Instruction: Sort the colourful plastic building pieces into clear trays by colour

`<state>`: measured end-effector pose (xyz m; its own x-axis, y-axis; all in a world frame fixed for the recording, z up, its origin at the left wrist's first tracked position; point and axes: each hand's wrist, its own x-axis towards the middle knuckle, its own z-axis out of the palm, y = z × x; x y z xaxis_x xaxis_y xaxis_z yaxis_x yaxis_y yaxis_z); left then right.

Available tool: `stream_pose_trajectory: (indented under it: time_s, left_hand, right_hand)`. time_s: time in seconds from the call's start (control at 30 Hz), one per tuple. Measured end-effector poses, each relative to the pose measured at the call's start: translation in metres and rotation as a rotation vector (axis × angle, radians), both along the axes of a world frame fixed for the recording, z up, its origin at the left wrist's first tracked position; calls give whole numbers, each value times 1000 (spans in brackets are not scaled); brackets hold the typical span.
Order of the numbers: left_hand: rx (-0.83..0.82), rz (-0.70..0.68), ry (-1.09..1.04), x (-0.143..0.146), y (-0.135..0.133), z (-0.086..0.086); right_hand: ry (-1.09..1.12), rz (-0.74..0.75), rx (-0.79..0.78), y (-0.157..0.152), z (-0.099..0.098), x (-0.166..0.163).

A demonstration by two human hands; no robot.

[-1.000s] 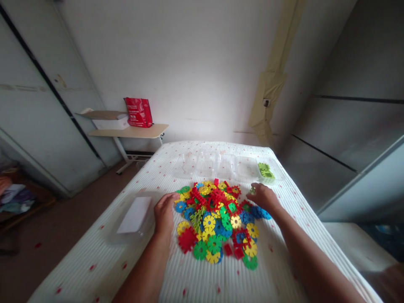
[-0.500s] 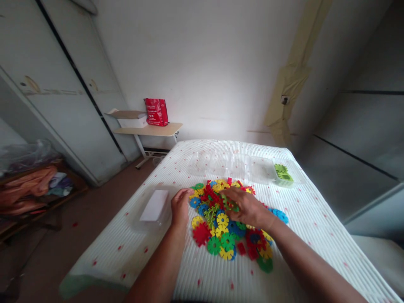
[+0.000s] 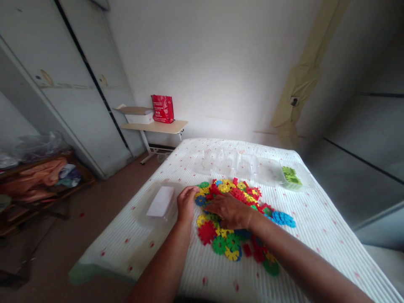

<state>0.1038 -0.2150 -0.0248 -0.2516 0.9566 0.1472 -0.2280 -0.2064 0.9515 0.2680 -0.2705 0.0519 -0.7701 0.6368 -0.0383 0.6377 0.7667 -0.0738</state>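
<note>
A loose pile of plastic snowflake discs (image 3: 232, 242) in red, yellow, green and blue lies on the bed-like table cover. My right hand (image 3: 229, 210) is over the middle of it, palm down, fingers bent in among the discs and pointing left. Some light green pieces (image 3: 214, 218) show just under those fingers; whatever is in its grip is hidden. At the pile's left edge, my left hand (image 3: 187, 201) has its fingers curled together beside yellow and blue discs. I cannot make out anything between its fingertips.
Clear plastic containers (image 3: 246, 165) stand in a row behind the pile, the rightmost holding light green pieces (image 3: 291, 174). To the left is a clear box (image 3: 172, 212) with a white card (image 3: 161, 201). A small side table (image 3: 170, 127) carries a red bag (image 3: 162, 109).
My right hand has moved left and lower over the pile, onto the light green pieces. My left hand stays by the pile's left edge. The whole view has shifted slightly.
</note>
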Motion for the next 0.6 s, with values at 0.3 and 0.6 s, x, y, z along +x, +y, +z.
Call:
stream_pose_trajectory:
  time_s: [0.3, 0.6]
  left_hand:
    - [-22, -12, 10, 0, 1, -1]
    - [-44, -8, 33, -2, 0, 2]
  right_hand:
    - [-15, -65, 147, -11, 5, -3]
    - [689, -754, 120, -18, 32, 111]
